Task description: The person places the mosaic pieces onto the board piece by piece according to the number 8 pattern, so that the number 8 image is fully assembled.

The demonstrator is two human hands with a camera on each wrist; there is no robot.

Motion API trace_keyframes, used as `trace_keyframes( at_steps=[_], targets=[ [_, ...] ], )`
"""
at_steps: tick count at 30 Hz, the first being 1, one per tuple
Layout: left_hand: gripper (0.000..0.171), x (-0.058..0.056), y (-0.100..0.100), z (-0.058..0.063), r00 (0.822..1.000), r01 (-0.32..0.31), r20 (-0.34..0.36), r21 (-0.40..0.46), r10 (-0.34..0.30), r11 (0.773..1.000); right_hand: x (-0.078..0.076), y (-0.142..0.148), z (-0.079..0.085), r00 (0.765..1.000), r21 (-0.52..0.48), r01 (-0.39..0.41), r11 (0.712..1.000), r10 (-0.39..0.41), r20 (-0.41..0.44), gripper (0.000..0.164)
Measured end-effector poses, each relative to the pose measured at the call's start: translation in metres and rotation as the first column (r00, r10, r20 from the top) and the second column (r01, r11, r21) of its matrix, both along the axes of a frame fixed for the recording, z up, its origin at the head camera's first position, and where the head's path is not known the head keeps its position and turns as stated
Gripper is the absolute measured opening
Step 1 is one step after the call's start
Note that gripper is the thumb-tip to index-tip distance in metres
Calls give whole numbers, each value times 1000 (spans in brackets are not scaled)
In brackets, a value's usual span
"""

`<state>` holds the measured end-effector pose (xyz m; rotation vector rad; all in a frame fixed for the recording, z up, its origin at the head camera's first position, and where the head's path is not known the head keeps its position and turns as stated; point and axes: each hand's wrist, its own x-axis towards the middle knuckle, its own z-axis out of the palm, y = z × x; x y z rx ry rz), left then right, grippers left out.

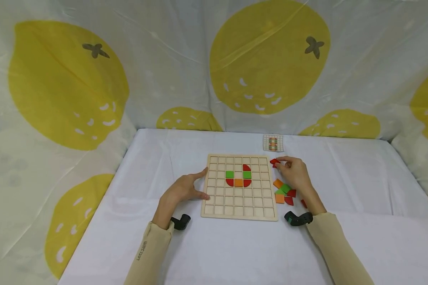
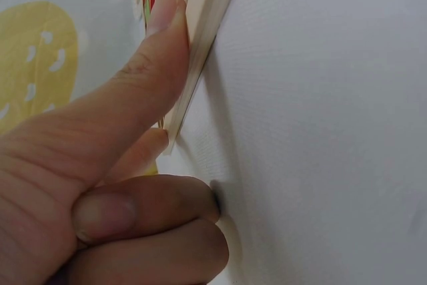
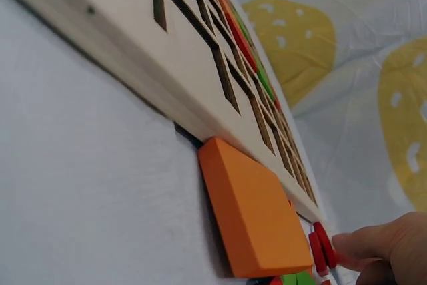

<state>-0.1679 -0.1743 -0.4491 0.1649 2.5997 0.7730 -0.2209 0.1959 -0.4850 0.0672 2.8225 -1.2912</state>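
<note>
A wooden grid board (image 1: 235,204) lies in front of me, with red quarter-round pieces (image 1: 246,168), green squares (image 1: 230,174) and an orange square (image 1: 238,182) set in its middle cells. My left hand (image 1: 181,189) rests at the board's left edge; its thumb (image 2: 143,65) presses on the rim and the index fingertip touches the side lower down. Beyond the board's right edge, my right hand (image 1: 295,173) pinches a red piece (image 1: 274,161) between thumb and index finger. Another red piece overlaps it in the right wrist view.
Right of the board is a loose group of pieces, including an orange square (image 1: 279,198), a green piece (image 1: 285,189) and a red piece (image 1: 289,201). A small pattern card (image 1: 273,143) lies behind the board's right corner. A lemon-print curtain (image 1: 178,79) closes off the back.
</note>
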Motion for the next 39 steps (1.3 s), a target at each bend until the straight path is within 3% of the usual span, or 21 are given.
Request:
trace_keyframes(
  at_steps=[7,18,25,33,39],
  targets=[
    [104,1,0,0,1000,2,-1,-2,-2,1000,4,1,2,998,64,59,996,-58,-18,26],
    [104,0,-1,0,1000,10,-9,-6,-10,1000,6,10,4,993,28,-103,994,101,57,35],
    [104,0,-1,0,1000,12,-10,-16,-12,1000,8,8,4,996,56,-65,996,61,71,39],
    [104,0,-1,1,1000,8,-7,-15,-8,1000,6,9,4,981,73,-163,984,153,121,45],
    [105,-1,-1,0,1000,6,1,-17,-6,1000,7,14,5,984,70,-126,990,116,133,41]
  ],
)
